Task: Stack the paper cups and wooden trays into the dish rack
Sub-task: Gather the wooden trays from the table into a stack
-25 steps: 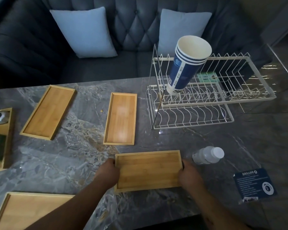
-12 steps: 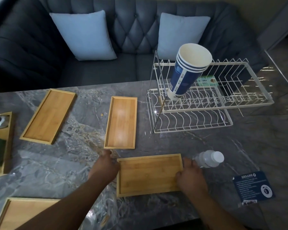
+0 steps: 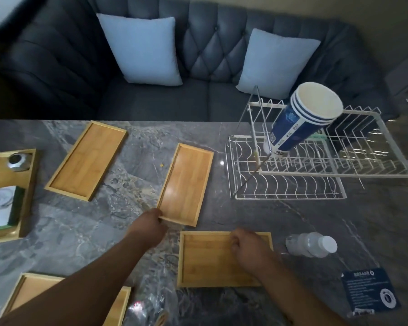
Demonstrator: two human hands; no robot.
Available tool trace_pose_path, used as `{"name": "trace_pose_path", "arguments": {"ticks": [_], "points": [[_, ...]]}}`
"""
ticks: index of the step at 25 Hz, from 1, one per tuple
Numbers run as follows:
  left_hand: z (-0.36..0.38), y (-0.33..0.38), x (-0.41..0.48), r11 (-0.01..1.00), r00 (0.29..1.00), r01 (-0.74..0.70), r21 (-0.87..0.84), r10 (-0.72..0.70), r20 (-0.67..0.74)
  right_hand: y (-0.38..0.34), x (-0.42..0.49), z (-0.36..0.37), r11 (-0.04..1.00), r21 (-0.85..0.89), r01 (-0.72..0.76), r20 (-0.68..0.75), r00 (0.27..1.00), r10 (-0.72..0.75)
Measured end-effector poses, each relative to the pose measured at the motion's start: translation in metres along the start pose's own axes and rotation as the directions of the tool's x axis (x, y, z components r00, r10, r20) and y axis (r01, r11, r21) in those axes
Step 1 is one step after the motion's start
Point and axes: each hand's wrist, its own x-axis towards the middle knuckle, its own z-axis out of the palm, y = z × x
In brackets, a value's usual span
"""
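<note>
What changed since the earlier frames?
The left hand let go of the near tray and moved forward to pinch the near corner of the middle tray. The right hand slid inward over that near tray's far rim. Both trays, cup stack and dish rack stayed put.

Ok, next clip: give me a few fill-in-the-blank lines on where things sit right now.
The stacked paper cups lean tilted in the white ____.
The left hand holds a corner of the middle tray; the ____ rests on the near tray.
The water bottle lies on its ____.
____ light pillows lean against the sofa.
Missing: dish rack; right hand; side; two.
</note>
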Motion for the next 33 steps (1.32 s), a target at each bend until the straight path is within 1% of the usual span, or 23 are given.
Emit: {"name": "trace_pose_path", "arguments": {"ticks": [4,8,11,13,14,16,18,21,23,25,27,30,33], "points": [[-0.020,-0.034,-0.001,0.997,0.997,0.056,-0.056,-0.058,-0.041,-0.034,0.019,0.013,0.999,0.011,0.052,0.015,0.999,-0.052],[-0.040,-0.077,0.002,0.981,0.983,0.153,-0.121,-0.163,-0.084,-0.081,0.046,0.018,0.994,-0.014,0.108,0.046,0.993,-0.108],[-0.056,-0.108,0.002,0.970,0.970,0.220,-0.102,-0.229,-0.081,-0.117,0.069,0.018,0.990,-0.036,0.138,0.002,0.990,-0.138],[-0.069,-0.130,0.000,0.958,0.954,0.262,-0.115,-0.275,-0.116,-0.143,0.086,0.022,0.987,-0.038,0.154,-0.028,0.987,-0.155],[-0.075,-0.139,-0.002,0.952,0.945,0.282,-0.120,-0.297,-0.137,-0.154,0.093,0.025,0.990,-0.022,0.140,-0.012,0.990,-0.140],[-0.082,-0.152,-0.005,0.934,0.926,0.324,-0.149,-0.345,-0.152,-0.177,0.106,0.033,0.998,0.016,0.066,0.079,0.995,-0.067],[-0.081,-0.154,-0.009,0.902,0.910,0.350,-0.253,-0.392,-0.136,-0.193,0.111,0.044,0.998,0.057,-0.006,0.124,0.992,-0.001],[-0.077,-0.152,-0.008,0.794,0.860,0.398,-0.459,-0.497,-0.115,-0.203,0.116,0.051,0.977,0.184,-0.110,0.095,0.991,0.094],[-0.078,-0.156,-0.005,0.734,0.821,0.435,-0.521,-0.561,-0.106,-0.203,0.119,0.047,0.973,0.185,-0.136,0.061,0.990,0.127],[-0.081,-0.160,-0.003,0.734,0.826,0.427,-0.529,-0.554,-0.103,-0.196,0.117,0.039,0.984,0.154,-0.094,-0.012,0.995,0.097],[-0.081,-0.157,-0.006,0.761,0.845,0.388,-0.521,-0.519,-0.129,-0.187,0.110,0.033,0.977,0.204,-0.055,-0.071,0.995,0.071],[-0.080,-0.137,-0.016,0.790,0.849,0.350,-0.503,-0.494,-0.185,-0.164,0.086,0.022,0.970,0.234,-0.071,-0.161,0.981,0.110],[-0.071,-0.106,-0.027,0.864,0.896,0.294,-0.409,-0.398,-0.196,-0.122,0.059,0.011,0.963,0.250,-0.100,-0.213,0.964,0.156]]}}
